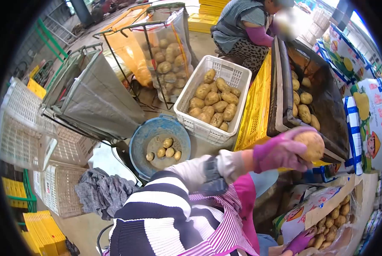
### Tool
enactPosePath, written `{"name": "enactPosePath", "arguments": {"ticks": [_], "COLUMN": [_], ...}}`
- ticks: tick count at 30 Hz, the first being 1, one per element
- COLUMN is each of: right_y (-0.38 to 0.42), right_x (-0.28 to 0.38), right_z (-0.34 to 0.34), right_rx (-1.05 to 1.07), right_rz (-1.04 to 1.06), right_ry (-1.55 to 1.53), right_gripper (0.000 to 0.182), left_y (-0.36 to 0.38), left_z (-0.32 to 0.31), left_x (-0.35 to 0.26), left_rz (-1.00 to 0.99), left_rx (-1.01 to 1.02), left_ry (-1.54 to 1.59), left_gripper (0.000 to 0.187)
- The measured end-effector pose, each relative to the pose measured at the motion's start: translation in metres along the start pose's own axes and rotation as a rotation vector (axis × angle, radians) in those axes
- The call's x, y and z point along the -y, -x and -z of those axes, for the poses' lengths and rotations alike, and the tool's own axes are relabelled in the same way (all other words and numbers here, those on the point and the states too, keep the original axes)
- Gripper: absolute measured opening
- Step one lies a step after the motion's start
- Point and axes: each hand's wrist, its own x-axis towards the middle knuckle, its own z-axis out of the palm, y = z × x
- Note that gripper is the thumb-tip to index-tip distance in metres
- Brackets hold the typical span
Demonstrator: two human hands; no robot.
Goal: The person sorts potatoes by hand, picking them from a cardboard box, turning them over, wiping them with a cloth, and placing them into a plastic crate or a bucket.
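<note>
My left hand, in a purple glove, holds a large potato in front of the dark sorting trough, where several potatoes lie. Low at the right, my right hand, also gloved in purple, has its fingers at a potato on the edge of an open carton filled with potatoes. Several larger potatoes fill part of a white crate. A blue basin at the centre contains several small potatoes.
A co-worker crouches behind the white crate. Mesh bags of potatoes and a grey sack hang on metal frames at the left. Yellow crates stand beside the trough. Printed cartons line the right side.
</note>
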Motion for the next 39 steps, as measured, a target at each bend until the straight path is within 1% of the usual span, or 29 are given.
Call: {"name": "enactPosePath", "arguments": {"ticks": [1, 2, 4, 6, 7, 8, 9, 10, 12, 13, 14, 15, 16, 17, 18, 19, 20, 21, 22, 23, 24, 26, 28, 30, 33, 36, 38, 39], "right_y": [0.002, 0.004, 0.005, 0.002, 0.000, -0.002, -0.004, -0.004, -0.010, -0.012, -0.014, -0.014, -0.010, 0.004, 0.008, 0.010, 0.014, 0.017, 0.021, 0.022, 0.027, 0.037, 0.037, 0.026, -0.022, -0.096, -0.154, -0.177], "right_x": [-0.007, -0.008, -0.020, -0.026, -0.029, -0.031, -0.033, -0.035, -0.037, -0.041, -0.040, -0.037, -0.042, -0.050, -0.033, -0.030, -0.021, -0.013, -0.028, -0.020, -0.024, -0.032, -0.023, -0.023, -0.023, -0.025, -0.047, -0.054], "right_z": [-0.005, -0.005, -0.009, -0.012, -0.012, -0.013, -0.013, -0.013, -0.011, -0.009, -0.005, 0.001, 0.007, 0.002, 0.017, 0.028, 0.045, 0.061, 0.069, 0.086, 0.091, 0.106, 0.122, 0.130, 0.127, 0.108, 0.075, 0.056], "right_rx": [0.057, 0.110, 0.210, 0.256, 0.295, 0.330, 0.359, 0.377, 0.411, 0.425, 0.443, 0.451, 0.458, 0.324, 0.341, 0.314, 0.310, 0.326, 0.358, 0.373, 0.301, 0.246, 0.185, 0.152, 0.144, 0.288, 0.430, 0.419], "right_rz": [-0.021, -0.043, -0.069, -0.055, -0.053, -0.054, -0.061, -0.056, -0.044, -0.041, -0.031, -0.022, -0.036, -0.054, -0.013, 0.075, 0.117, 0.041, -0.022, -0.021, 0.045, -0.008, -0.020, -0.013, 0.041, 0.052, 0.004, -0.013], "right_ry": [0.043, 0.071, 0.126, 0.129, 0.153, 0.179, 0.211, 0.218, 0.220, 0.209, 0.195, 0.165, 0.139, 0.020, 0.046, 0.150, 0.120, 0.121, 0.141, 0.183, 0.169, 0.112, 0.101, 0.046, -0.066, 0.104, 0.163, 0.193], "right_gripper": [0.045, 0.045, 0.044, 0.044, 0.044, 0.043, 0.043, 0.043, 0.043, 0.043, 0.043, 0.043, 0.043, 0.039, 0.040, 0.041, 0.038, 0.040, 0.040, 0.039, 0.038, 0.039, 0.039, 0.040, 0.042, 0.049, 0.056, 0.059], "left_y": [0.021, 0.042, 0.085, 0.124, 0.148, 0.171, 0.201, 0.226, 0.243, 0.263, 0.267, 0.241, 0.208, 0.186, 0.135, 0.100, 0.066, 0.037, 0.014, -0.004, -0.020, -0.041, -0.058, -0.069, -0.077, -0.070, -0.064, -0.064], "left_z": [-0.002, -0.008, -0.019, -0.021, -0.021, -0.027, -0.017, -0.010, -0.033, -0.020, 0.000, 0.001, 0.013, 0.042, 0.037, 0.036, 0.022, 0.006, -0.009, -0.014, -0.018, -0.043, -0.039, -0.046, -0.046, -0.018, -0.004, -0.001], "left_x": [-0.030, -0.060, -0.116, -0.188, -0.231, -0.275, -0.328, -0.373, -0.393, -0.405, -0.418, -0.397, -0.356, -0.336, -0.272, -0.218, -0.160, -0.105, -0.055, -0.015, 0.020, 0.089, 0.151, 0.207, 0.260, 0.293, 0.295, 0.294], "left_rz": [-0.124, -0.252, -0.638, -1.011, -1.200, -1.410, -1.551, -1.748, -1.816, -1.675, -1.516, -1.448, -1.329, -1.095, -1.010, -0.830, -0.650, -0.487, -0.362, -0.211, -0.100, 0.097, 0.113, -0.223, -0.330, -0.373, -0.368, -0.359], "left_rx": [-0.043, -0.173, -0.367, -0.469, -0.474, -0.619, -0.628, -0.697, -0.886, -0.857, -0.821, -0.873, -0.896, -0.796, -0.816, -0.748, -0.647, -0.532, -0.409, -0.251, -0.095, 0.157, 0.509, 0.771, 0.852, 0.806, 0.778, 0.771], "left_ry": [-0.020, -0.182, -0.453, -0.424, -0.378, -0.508, -0.530, -0.504, -0.141, -0.130, -0.118, -0.318, -0.499, -0.646, -0.672, -0.721, -0.753, -0.852, -0.955, -1.091, -1.232, -1.091, -1.203, -1.400, -1.684, -1.872, -1.893, -1.887], "left_gripper": [0.067, 0.061, 0.044, 0.037, 0.037, 0.037, 0.035, 0.038, 0.023, 0.024, 0.025, 0.027, 0.028, 0.031, 0.037, 0.044, 0.046, 0.045, 0.044, 0.042, 0.040, 0.038, 0.042, 0.045, 0.049, 0.050, 0.050, 0.050]}}
